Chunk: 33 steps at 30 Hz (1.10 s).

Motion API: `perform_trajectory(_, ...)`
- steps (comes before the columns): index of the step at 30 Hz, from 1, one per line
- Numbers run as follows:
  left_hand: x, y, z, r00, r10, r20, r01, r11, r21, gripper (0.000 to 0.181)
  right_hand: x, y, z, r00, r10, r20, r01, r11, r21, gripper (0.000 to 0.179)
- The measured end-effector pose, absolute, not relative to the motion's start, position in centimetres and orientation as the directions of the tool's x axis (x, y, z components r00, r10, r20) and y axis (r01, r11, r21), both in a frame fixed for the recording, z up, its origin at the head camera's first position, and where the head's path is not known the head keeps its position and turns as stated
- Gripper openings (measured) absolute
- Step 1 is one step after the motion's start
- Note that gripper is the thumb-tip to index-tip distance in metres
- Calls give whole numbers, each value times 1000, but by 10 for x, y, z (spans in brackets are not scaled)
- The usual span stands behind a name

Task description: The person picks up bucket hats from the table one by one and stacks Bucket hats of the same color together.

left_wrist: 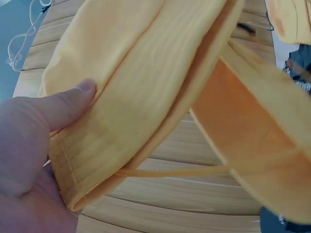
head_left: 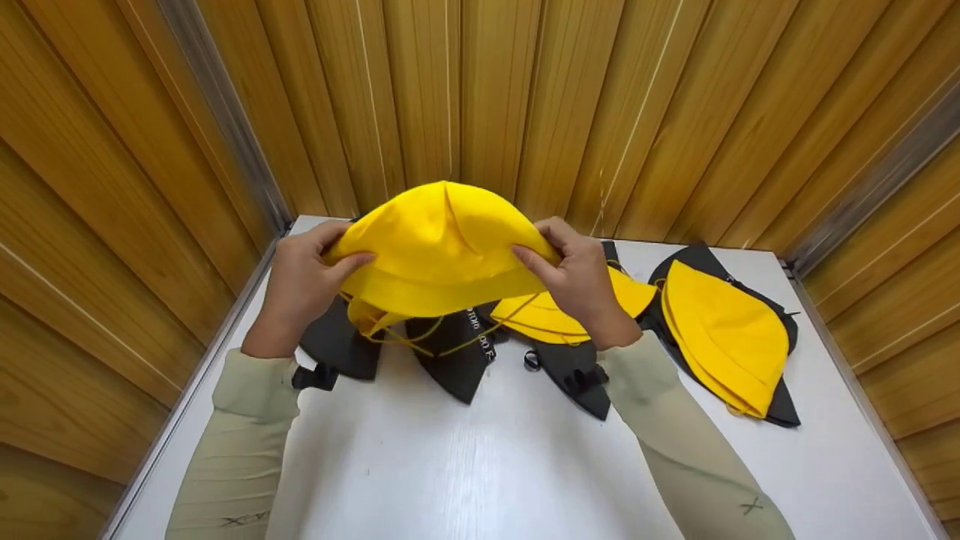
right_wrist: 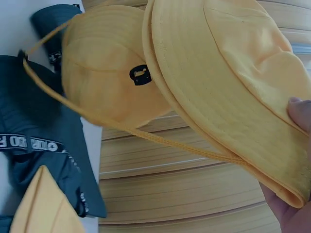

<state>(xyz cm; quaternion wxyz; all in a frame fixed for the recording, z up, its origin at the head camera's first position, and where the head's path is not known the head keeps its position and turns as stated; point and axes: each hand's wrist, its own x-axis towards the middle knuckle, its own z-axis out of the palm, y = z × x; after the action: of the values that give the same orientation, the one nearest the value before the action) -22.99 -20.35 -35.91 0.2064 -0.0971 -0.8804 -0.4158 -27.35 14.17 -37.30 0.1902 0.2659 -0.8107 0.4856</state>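
Observation:
A yellow bucket hat (head_left: 442, 247), folded flat with its crown up, is held above the table by both hands. My left hand (head_left: 300, 281) pinches one end of the brim, thumb in front. The opposite end is gripped by my right hand (head_left: 581, 281) in the same way. In the right wrist view a thin yellow cord (right_wrist: 131, 128) hangs from the brim. Another yellow hat (right_wrist: 97, 73), with a black cord lock (right_wrist: 141, 75) in front of it, shows beyond the held one. Below the held hat lie black hats (head_left: 450, 367), partly hidden.
On the white table (head_left: 465, 465), a yellow hat (head_left: 555, 315) lies by my right wrist over a black one (head_left: 574, 375). Farther right, a folded yellow hat (head_left: 727, 337) rests on a black hat (head_left: 784, 405). Wood-patterned walls (head_left: 495, 97) enclose the back and sides.

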Motion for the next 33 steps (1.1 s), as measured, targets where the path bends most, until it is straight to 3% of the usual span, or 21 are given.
perform_trajectory(4, -237, -207, -343, -858, -56, 511, 372, 620, 691, 37, -278, 134, -358, -753, -215, 622, -653, 356, -669, 30)
perform_trajectory(7, -242, -209, -336, -879, -61, 473, 342, 612, 713, 39, -281, 131, -355, -791, -207, 576, -607, 382, -697, 31)
perform_trajectory(9, -245, -210, -338, -935, 9, 356, 273, 659, 701, 38, -282, 129, -359, -874, -234, 425, -485, 466, -740, 29)
perform_trajectory(12, -250, -211, -357, -984, 152, 93, 176, 763, 622, 37, -284, 128, -373, -956, -288, 44, -229, 647, -727, 28)
perform_trajectory(15, -251, -212, -383, -962, 242, -123, 136, 820, 556, 39, -285, 125, -393, -920, -303, -249, -83, 771, -631, 33)
perform_trajectory(18, -248, -213, -402, -945, 233, -229, 68, 826, 559, 47, -284, 123, -408, -891, -289, -349, -12, 785, -620, 39)
perform_trajectory(24, -245, -211, -413, -968, 149, -200, -21, 751, 660, 56, -286, 134, -415, -891, -279, -358, 47, 728, -684, 39)
perform_trajectory(33, -245, -212, -386, -990, -1, 142, 120, 534, 837, 52, -288, 152, -385, -939, -342, 17, -180, 450, -875, 45)
